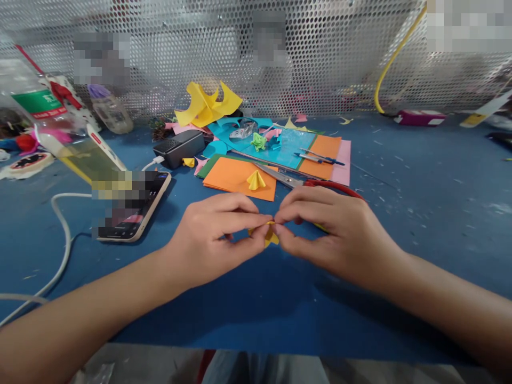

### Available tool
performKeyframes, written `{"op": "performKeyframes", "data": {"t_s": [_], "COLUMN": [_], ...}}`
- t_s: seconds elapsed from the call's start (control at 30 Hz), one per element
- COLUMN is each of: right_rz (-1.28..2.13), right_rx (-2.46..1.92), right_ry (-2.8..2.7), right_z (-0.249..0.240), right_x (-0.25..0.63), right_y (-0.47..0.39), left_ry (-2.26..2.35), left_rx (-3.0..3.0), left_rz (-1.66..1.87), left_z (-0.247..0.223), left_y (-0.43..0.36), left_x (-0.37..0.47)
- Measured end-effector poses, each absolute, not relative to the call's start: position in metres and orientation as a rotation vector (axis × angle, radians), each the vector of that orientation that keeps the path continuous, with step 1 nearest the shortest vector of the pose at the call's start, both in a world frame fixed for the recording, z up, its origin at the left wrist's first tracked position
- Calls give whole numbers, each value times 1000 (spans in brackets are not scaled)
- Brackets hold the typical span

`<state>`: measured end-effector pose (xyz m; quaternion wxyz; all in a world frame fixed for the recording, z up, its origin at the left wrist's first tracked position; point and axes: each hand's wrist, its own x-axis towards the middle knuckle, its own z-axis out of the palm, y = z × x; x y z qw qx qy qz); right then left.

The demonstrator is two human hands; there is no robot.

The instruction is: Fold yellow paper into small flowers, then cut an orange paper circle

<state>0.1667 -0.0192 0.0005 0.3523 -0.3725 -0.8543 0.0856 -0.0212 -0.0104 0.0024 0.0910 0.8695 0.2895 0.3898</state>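
Observation:
Between my fingertips is a small folded piece of yellow paper (272, 236). My left hand (220, 234) pinches it from the left, thumb and index finger pressed together. From the right, my right hand (332, 229) pinches its upper edge, and the fingertips of both hands nearly touch. Part of the paper is hidden behind the fingers. Just beyond my hands, a pleated yellow paper piece (256, 181) stands on orange paper sheets (224, 176). Scissors (294, 182) with red handles lie behind my right hand, their handles partly covered by it.
On the blue table (280, 309), a phone (150, 208), a white cable (60, 266) and a tilted bottle (76, 144) are at left. Behind lie a black box (180, 149), yellow paper scraps (208, 106), blue paper (280, 152) and pens (320, 158). A perforated metal panel (340, 53) stands at the back.

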Motion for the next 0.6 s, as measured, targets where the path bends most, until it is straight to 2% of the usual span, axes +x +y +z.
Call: {"op": "performKeyframes", "data": {"t_s": [0.43,0.6], "right_rz": [72,42], "right_rx": [-875,-913], "right_ry": [-2250,-2217], "right_z": [1,0], "right_x": [168,169], "right_y": [-19,-20], "left_ry": [1043,1071], "left_rx": [2144,2092], "left_rz": [950,990], "left_z": [11,13], "left_y": [-10,-10], "left_x": [-21,-21]}}
